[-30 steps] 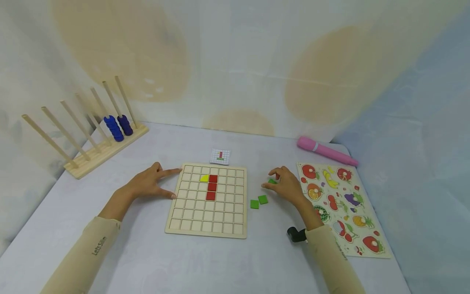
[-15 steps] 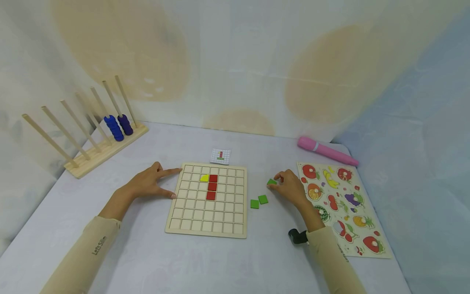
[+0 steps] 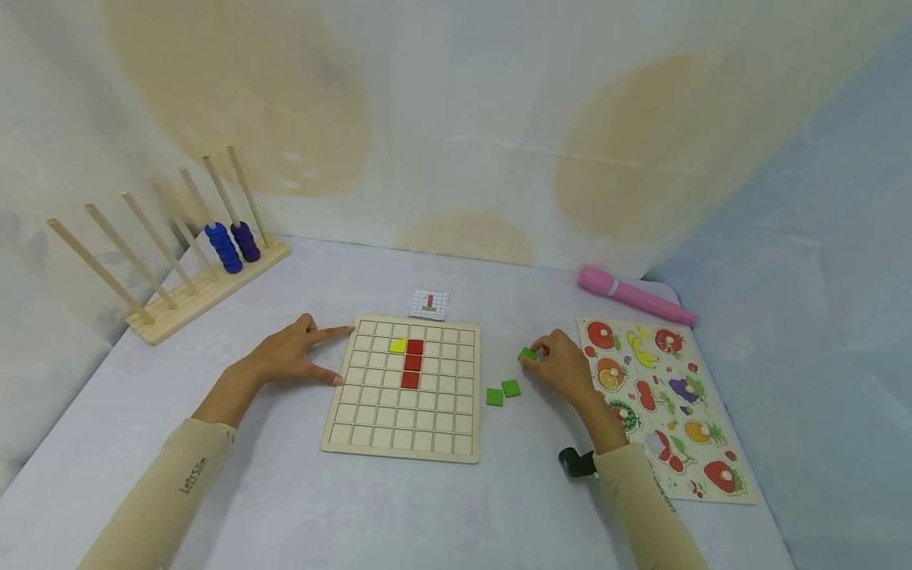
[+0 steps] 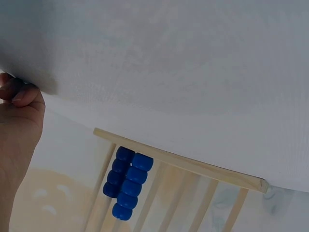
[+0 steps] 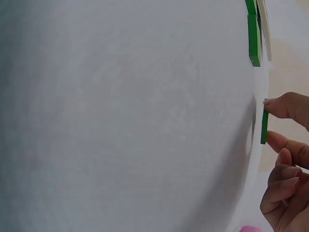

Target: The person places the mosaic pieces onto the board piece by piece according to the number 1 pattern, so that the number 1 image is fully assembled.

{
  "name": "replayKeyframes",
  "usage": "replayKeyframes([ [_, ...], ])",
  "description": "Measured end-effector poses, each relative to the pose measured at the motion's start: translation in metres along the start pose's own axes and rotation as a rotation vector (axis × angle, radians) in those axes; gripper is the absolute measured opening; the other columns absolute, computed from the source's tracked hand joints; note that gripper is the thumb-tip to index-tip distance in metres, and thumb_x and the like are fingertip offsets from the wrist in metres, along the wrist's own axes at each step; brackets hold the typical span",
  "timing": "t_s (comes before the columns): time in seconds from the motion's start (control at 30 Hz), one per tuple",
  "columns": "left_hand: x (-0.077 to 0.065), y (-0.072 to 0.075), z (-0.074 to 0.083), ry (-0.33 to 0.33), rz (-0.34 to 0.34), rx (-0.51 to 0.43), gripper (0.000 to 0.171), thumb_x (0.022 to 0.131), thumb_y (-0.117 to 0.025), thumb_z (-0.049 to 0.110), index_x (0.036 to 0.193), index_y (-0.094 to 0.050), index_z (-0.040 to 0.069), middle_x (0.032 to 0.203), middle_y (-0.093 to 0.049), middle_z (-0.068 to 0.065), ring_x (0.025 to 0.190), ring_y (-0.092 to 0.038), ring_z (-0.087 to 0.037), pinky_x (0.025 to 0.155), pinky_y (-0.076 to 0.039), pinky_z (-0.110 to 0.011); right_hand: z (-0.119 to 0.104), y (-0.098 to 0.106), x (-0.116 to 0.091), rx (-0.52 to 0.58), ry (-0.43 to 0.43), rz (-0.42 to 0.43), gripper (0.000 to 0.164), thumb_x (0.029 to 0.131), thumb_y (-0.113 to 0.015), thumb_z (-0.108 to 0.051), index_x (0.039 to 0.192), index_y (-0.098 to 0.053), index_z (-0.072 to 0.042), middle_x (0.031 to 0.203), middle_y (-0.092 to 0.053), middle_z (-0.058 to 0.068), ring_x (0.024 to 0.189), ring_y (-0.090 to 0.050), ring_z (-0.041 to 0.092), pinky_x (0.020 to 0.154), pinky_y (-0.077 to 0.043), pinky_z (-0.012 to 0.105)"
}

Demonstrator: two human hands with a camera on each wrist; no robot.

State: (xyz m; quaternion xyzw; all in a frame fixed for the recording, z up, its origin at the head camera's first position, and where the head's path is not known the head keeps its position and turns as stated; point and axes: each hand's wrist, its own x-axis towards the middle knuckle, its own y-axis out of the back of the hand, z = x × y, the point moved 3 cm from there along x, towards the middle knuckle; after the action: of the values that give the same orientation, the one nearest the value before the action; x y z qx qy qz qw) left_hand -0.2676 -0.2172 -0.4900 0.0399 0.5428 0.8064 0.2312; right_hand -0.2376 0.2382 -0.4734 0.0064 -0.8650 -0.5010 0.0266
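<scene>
A wooden grid board (image 3: 385,417) lies flat on the table, with one yellow quarter-round tile (image 3: 397,346) beside a column of red square tiles (image 3: 412,362). My left hand (image 3: 288,353) touches the board's left edge with thumb and forefinger stretched apart; its other fingers are curled. Right of the board, my right hand (image 3: 563,366) pinches a green square tile (image 5: 264,122) between thumb and forefinger, just off the tabletop in the right wrist view. Two more green tiles (image 3: 511,388) lie near the board's right edge.
A small pattern card (image 3: 429,304) lies behind the board. At the back left stands a wooden peg rack (image 3: 214,293) with blue and purple beads. A fruit puzzle board (image 3: 659,380) and a pink stick-like object (image 3: 634,294) lie on the right.
My right hand has closed its thumb and forefinger on the green tile and lifted it slightly. My left hand stays at the board's edge.
</scene>
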Motion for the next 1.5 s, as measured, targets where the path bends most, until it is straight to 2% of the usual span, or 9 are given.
replayKeyframes([
  [0.27, 0.003, 0.000, 0.001, -0.011, 0.010, 0.007, 0.101, 0.064, -0.076, 0.074, 0.150, -0.044, 0.033, 0.098, -0.039, -0.007, 0.078, -0.042, -0.019, 0.065, -0.033, -0.032, -0.019, -0.002, 0.000, 0.060, 0.059, 0.032, 0.029, 0.081, -0.079, -0.025, 0.099, -0.072, -0.003, 0.090, -0.056, 0.010, 0.078, -0.049, 0.021, 0.065, -0.040, 0.032],
  [0.7, 0.003, 0.002, 0.004, -0.003, -0.002, 0.011, 0.102, 0.063, -0.074, 0.077, 0.150, -0.044, 0.032, 0.100, -0.041, -0.008, 0.079, -0.043, -0.020, 0.065, -0.034, -0.032, -0.059, -0.013, -0.003, 0.094, 0.185, 0.009, 0.024, 0.078, -0.082, -0.020, 0.096, -0.073, -0.006, 0.087, -0.057, 0.010, 0.073, -0.047, 0.017, 0.062, -0.038, 0.029],
  [1.0, 0.005, 0.000, 0.006, -0.009, 0.005, 0.000, 0.100, 0.064, -0.076, 0.074, 0.150, -0.045, 0.033, 0.100, -0.041, -0.008, 0.079, -0.043, -0.020, 0.065, -0.035, -0.032, -0.077, -0.022, -0.006, 0.111, 0.258, 0.013, 0.024, 0.075, -0.080, -0.020, 0.092, -0.073, -0.005, 0.083, -0.055, 0.006, 0.070, -0.046, 0.014, 0.059, -0.038, 0.026],
  [1.27, 0.006, 0.001, 0.005, 0.000, 0.002, 0.015, 0.101, 0.064, -0.075, 0.076, 0.150, -0.044, 0.033, 0.100, -0.042, -0.008, 0.080, -0.044, -0.020, 0.065, -0.035, -0.032, -0.093, -0.032, -0.006, 0.102, 0.202, -0.069, 0.027, 0.077, -0.083, -0.024, 0.096, -0.074, -0.007, 0.085, -0.055, 0.002, 0.073, -0.046, 0.013, 0.061, -0.037, 0.025],
  [1.5, 0.005, 0.001, 0.007, 0.002, 0.006, 0.002, 0.100, 0.064, -0.076, 0.075, 0.149, -0.045, 0.033, 0.101, -0.042, -0.009, 0.080, -0.044, -0.020, 0.065, -0.035, -0.033, -0.108, -0.042, -0.007, 0.090, 0.215, -0.120, 0.024, 0.078, -0.082, -0.026, 0.094, -0.074, -0.010, 0.087, -0.054, 0.001, 0.074, -0.047, 0.012, 0.060, -0.037, 0.024],
])
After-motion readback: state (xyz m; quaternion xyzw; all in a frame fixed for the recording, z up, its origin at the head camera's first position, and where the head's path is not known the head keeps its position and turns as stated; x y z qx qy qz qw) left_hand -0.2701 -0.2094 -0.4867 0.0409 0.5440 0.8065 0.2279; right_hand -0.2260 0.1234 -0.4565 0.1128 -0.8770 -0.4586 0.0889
